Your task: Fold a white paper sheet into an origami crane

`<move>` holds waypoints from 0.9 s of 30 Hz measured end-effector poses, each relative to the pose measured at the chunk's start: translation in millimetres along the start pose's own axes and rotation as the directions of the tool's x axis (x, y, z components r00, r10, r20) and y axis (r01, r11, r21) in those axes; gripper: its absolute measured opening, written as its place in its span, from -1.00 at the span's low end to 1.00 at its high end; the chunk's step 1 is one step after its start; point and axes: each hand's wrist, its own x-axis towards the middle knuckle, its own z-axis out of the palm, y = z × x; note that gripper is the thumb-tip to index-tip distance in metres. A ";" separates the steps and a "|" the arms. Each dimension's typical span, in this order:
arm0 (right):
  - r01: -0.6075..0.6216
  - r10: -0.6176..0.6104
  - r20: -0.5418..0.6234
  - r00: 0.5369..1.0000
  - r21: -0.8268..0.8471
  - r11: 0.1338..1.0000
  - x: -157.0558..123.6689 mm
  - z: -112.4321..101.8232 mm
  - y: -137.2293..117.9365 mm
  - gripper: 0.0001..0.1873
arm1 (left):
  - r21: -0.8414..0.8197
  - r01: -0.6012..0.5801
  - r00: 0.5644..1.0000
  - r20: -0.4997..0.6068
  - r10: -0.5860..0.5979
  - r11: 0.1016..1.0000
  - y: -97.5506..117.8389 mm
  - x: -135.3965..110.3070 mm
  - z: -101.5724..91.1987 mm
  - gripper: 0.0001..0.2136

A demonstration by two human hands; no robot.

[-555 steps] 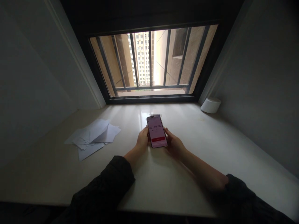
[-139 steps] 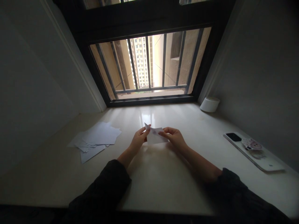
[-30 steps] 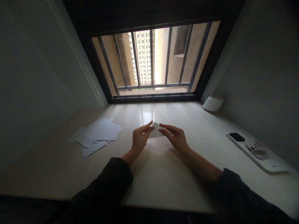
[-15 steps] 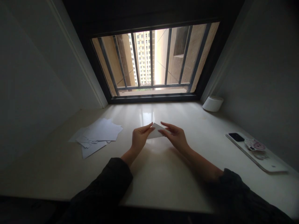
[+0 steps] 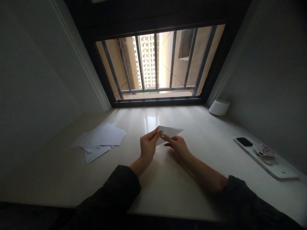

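A small piece of white paper (image 5: 171, 130), pointed at its right end, is held up just above the pale sill. My left hand (image 5: 148, 143) pinches its left edge between thumb and fingers. From the right, my right hand (image 5: 177, 143) has its thumb on the near face of the paper, close to the left thumb, with the fingers curled behind and below. Part of the sheet's lower side is covered by the right hand. Whether it is folded over I cannot tell for sure.
A loose pile of white paper sheets (image 5: 105, 135) lies on the sill (image 5: 153, 182) to the left. On the right are a white phone (image 5: 266, 159) with a round grip and, farther back, a white cylindrical object (image 5: 219, 107). A barred window (image 5: 155, 64) stands behind.
The paper has turned, its point now reaching to the right. My right hand has moved left and lower, its thumb nearer the left one; my left hand has shifted slightly right.
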 end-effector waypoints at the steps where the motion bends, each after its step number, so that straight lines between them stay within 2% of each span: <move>1: -0.006 0.006 -0.021 1.000 0.001 1.000 -0.2 -0.4 0.2 -0.68 | -0.016 0.003 1.000 0.002 -0.003 1.000 0.0 -0.6 0.8 -0.66; 5: -0.032 0.032 -0.046 0.998 -0.007 0.999 1.2 -3.6 1.7 -0.70 | -0.067 0.041 0.999 -0.011 -0.042 0.997 1.3 0.5 0.8 -0.66; 11: -0.020 0.023 0.097 0.995 -0.035 0.999 5.1 -7.8 1.7 -0.69 | -0.092 0.071 0.993 -0.085 -0.079 0.993 1.6 5.1 -3.5 -0.64; 16: 0.006 0.000 0.040 0.999 -0.133 0.991 5.1 -10.2 -0.9 -0.66 | -0.112 0.058 0.995 -0.069 -0.066 0.992 0.8 5.9 -4.7 -0.68; 18: 0.044 -0.036 0.051 0.998 -0.167 0.985 5.0 -11.0 -1.6 -0.66 | -0.108 0.062 0.995 -0.067 -0.069 0.992 -0.2 6.3 -5.3 -0.71; 22: 0.129 -0.108 0.095 0.990 -0.261 0.957 5.8 -13.6 -2.3 -0.64 | -0.071 0.083 0.996 -0.026 -0.085 0.994 -1.6 8.2 -8.5 -0.76; 27: 0.180 -0.159 0.095 0.983 -0.290 0.940 5.9 -16.2 -4.1 -0.60 | 0.043 -0.011 0.994 0.112 0.006 0.999 4.2 9.6 -12.1 -0.69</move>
